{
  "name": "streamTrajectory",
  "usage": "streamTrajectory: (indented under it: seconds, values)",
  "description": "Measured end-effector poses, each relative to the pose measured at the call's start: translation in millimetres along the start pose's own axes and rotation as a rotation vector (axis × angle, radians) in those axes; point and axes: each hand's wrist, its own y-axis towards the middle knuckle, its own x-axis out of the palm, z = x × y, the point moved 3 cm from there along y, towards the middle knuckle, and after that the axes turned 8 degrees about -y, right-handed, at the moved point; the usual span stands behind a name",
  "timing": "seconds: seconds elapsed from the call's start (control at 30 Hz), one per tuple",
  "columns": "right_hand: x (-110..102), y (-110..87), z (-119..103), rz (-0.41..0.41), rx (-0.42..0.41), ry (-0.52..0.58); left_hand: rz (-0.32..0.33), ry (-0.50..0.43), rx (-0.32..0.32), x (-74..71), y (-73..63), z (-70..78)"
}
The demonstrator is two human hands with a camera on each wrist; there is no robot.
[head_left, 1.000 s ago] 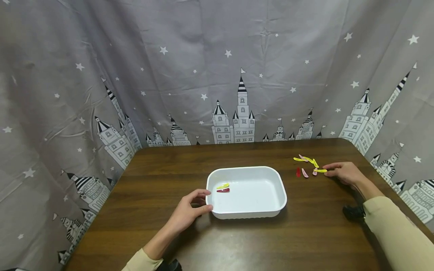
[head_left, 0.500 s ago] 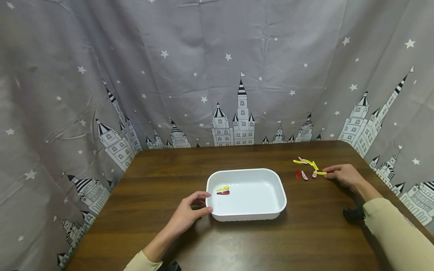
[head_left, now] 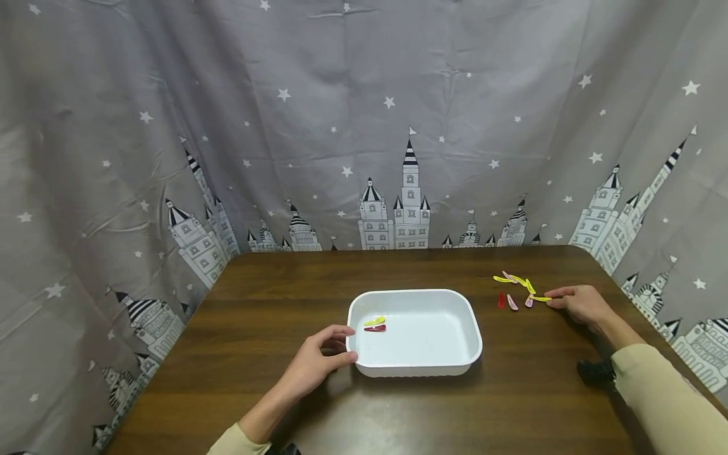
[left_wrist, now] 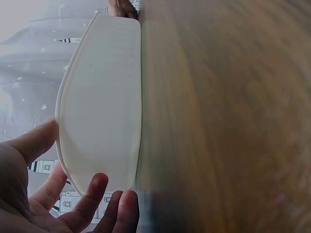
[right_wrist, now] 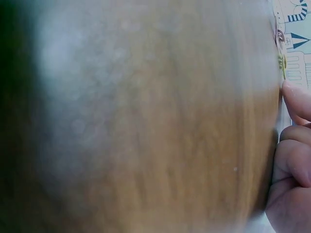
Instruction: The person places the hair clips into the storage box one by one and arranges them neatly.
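A white rectangular tray (head_left: 418, 371) stands in the middle of the table. Inside it, near the left end, lie a yellow hair clip (head_left: 374, 321) and a dark red hair clip (head_left: 375, 328). My left hand (head_left: 315, 360) holds the tray's left side, thumb and forefinger at the rim; the left wrist view shows other fingers along the outer wall. Over at the right, my right hand (head_left: 581, 304) pinches the end of a yellow hair clip (head_left: 540, 299) low at the tabletop. Its thumb is mostly hidden in the head view. A pink hair clip (head_left: 529, 302) lies against that clip.
Several more hair clips lie left of the right hand, among them a red one (head_left: 501, 300), a pink one (head_left: 512, 303) and yellow ones (head_left: 531, 287). A grey curtain (head_left: 318, 126) with printed castles hangs behind the brown wooden table (head_left: 273, 284).
The head view has tilted up slightly, so everything sits a little lower. Both hands keep their places at the tray and the yellow hair clip.
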Motion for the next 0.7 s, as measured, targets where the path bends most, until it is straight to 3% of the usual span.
streamTrajectory:
  seconds: [0.23,0.7]
  values:
    - [-0.1,0.1,2.1,0.009,0.017,0.096,-0.004,-0.003,-0.005,0.5,0.8,2.4]
    - [-3.2,-2.1,3.3,-0.004,0.004,0.187,-0.006,-0.003,0.005,0.6,0.5,0.7]
